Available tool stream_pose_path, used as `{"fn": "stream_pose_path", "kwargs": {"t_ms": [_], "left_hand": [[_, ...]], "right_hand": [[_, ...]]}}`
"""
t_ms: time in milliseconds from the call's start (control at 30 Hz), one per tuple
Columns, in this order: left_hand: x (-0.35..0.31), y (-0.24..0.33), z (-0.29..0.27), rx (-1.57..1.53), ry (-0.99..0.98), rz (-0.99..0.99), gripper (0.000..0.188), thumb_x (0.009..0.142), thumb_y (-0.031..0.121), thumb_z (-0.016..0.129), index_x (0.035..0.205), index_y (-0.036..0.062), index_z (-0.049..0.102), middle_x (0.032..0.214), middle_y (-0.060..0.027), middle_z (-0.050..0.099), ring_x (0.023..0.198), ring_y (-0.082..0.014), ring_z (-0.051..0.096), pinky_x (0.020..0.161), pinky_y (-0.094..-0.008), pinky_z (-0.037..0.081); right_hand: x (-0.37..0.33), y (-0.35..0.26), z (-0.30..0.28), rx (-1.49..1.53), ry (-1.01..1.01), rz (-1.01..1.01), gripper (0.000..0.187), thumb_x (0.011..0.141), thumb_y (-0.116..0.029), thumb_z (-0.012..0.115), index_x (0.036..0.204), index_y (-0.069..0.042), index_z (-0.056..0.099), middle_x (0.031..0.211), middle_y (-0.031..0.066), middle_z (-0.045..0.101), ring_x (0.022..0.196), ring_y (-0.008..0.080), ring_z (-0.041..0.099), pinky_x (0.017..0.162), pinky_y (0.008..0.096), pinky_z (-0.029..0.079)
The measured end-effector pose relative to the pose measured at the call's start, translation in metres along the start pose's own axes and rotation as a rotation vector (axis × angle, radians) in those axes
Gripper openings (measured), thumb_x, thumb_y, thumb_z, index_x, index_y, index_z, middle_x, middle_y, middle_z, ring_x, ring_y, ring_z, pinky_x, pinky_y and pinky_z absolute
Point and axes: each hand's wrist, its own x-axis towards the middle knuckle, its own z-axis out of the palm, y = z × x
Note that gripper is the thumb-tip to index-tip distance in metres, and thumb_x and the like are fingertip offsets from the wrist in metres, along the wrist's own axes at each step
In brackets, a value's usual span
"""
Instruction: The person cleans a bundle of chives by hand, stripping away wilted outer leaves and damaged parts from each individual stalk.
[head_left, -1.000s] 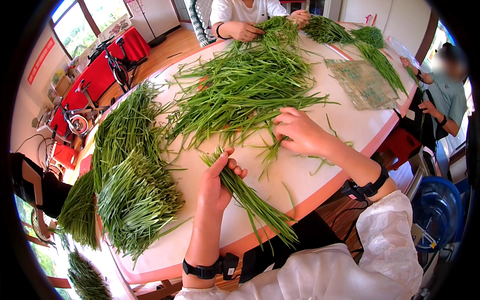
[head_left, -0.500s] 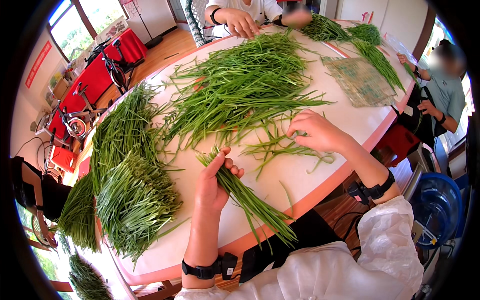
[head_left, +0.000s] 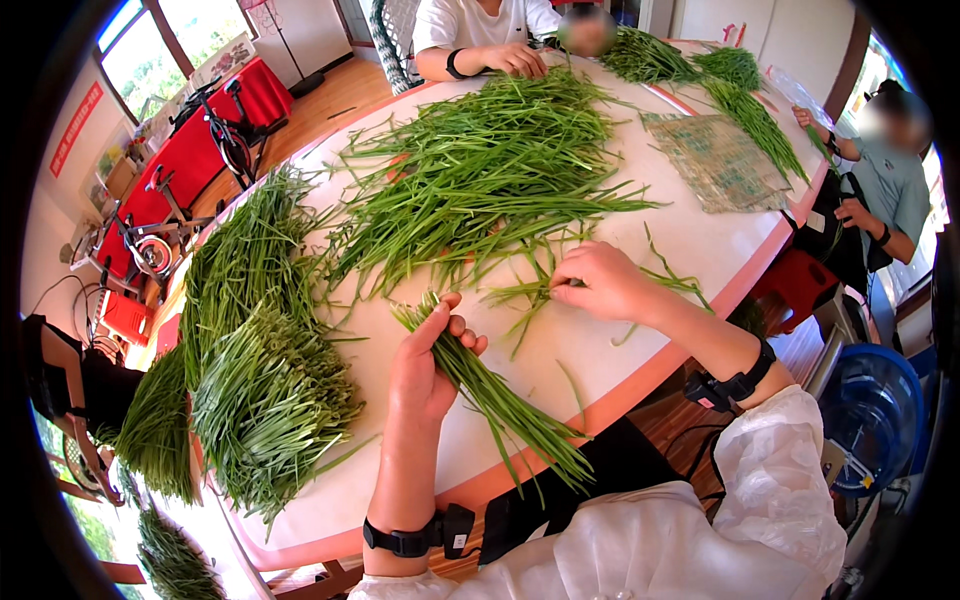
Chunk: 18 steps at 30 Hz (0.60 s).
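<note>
My left hand (head_left: 428, 365) is closed round a bunch of long green chives (head_left: 510, 415), whose pale cut ends stick up past my thumb and whose leaves hang toward the table's near edge. To its right, my right hand (head_left: 600, 280) is low over the table with its fingertips pinched on a few loose chives (head_left: 525, 292). More strands trail out past the wrist. Beyond both hands spreads a large loose heap of chives (head_left: 490, 170). Left of my left forearm lies a thick stack of chives (head_left: 275, 405) with its ends lined up.
The white table (head_left: 400, 470) has a pink edge. A patterned sheet (head_left: 718, 165) lies at the right, near more chives (head_left: 755, 125). Across the table rests a co-worker's hand (head_left: 515, 60); another person (head_left: 885, 190) sits at the right. A blue tub (head_left: 872, 420) stands beyond my right elbow.
My right hand has moved left and down and its fingers have closed on loose chives, shifting some strands. My left hand stays put. The far co-worker's hand has lowered to the heap's edge.
</note>
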Motion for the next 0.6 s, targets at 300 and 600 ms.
{"fn": "stream_pose_path", "kwargs": {"t_ms": [300, 600], "left_hand": [[-0.0016, -0.0006, 0.0004, -0.020, -0.007, -0.008, 0.022, 0.090, 0.018, 0.048, 0.105, 0.0030, 0.046, 0.068, -0.0013, 0.046, 0.063, -0.0148, 0.049, 0.070, -0.0335, 0.045], [-0.0011, -0.0011, 0.0015, 0.018, 0.022, 0.000, 0.027, 0.089, 0.018, 0.049, 0.111, 0.0023, 0.045, 0.068, -0.0003, 0.045, 0.062, -0.0134, 0.049, 0.069, -0.0326, 0.046]], "right_hand": [[-0.0018, -0.0088, -0.0125, 0.402, 0.050, 0.296, 0.015, 0.078, -0.011, 0.063, 0.083, 0.002, 0.062, 0.068, 0.0022, 0.060, 0.063, 0.0053, 0.051, 0.056, 0.0218, 0.041], [0.0048, -0.0162, -0.0054, 0.799, -0.001, 0.253, 0.016, 0.082, -0.014, 0.061, 0.085, 0.002, 0.060, 0.073, 0.0021, 0.060, 0.066, 0.0062, 0.053, 0.060, 0.0210, 0.043]]}}
